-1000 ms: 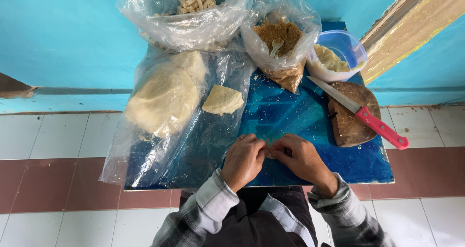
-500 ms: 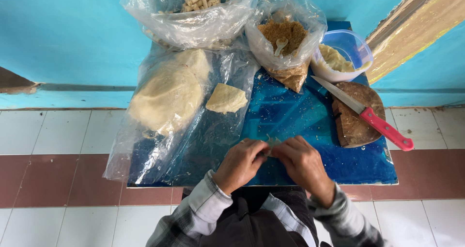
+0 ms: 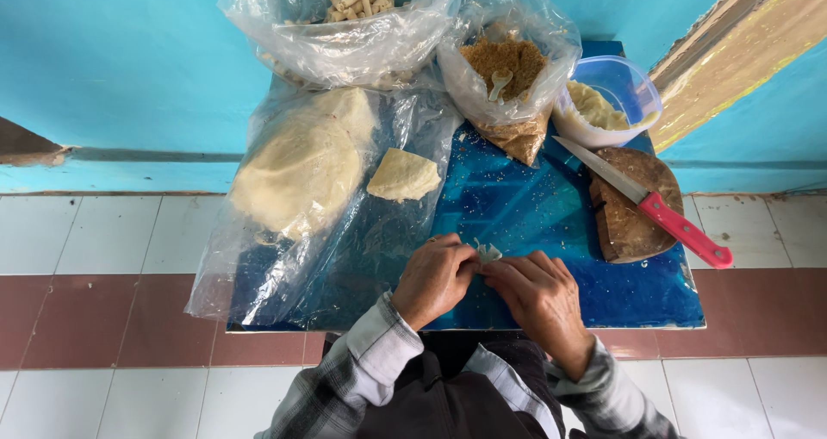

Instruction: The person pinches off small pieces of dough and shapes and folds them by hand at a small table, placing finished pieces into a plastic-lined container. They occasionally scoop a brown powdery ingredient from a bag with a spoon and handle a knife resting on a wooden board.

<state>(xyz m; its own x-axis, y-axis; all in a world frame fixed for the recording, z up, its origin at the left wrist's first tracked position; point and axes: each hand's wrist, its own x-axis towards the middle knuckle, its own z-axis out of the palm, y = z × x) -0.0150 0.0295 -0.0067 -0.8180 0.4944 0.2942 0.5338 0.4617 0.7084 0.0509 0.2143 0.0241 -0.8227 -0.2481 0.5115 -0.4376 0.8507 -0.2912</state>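
- The left hand and the right hand meet fingertip to fingertip over the near middle of a small blue table.
- Both hands are curled nearly closed, pinching between them a small pale piece of dough; only a sliver of it shows above the fingers.
- Plaid sleeves run back from both wrists toward the bottom edge.
- Just beyond the left hand, a flat pale dough slab lies on a clear plastic sheet that drapes off the table's left side.
- Further left on the same sheet sits a large dough mound.
- Beyond the right hand, a red-handled knife rests across a round wooden board.
- At the far edge stand a clear bag of brown crumbs with a small white spoon in it, a clear tub of pale filling to its right, and a bag of pale stick-shaped pieces to its left.
- White and reddish floor tiles surround the table.
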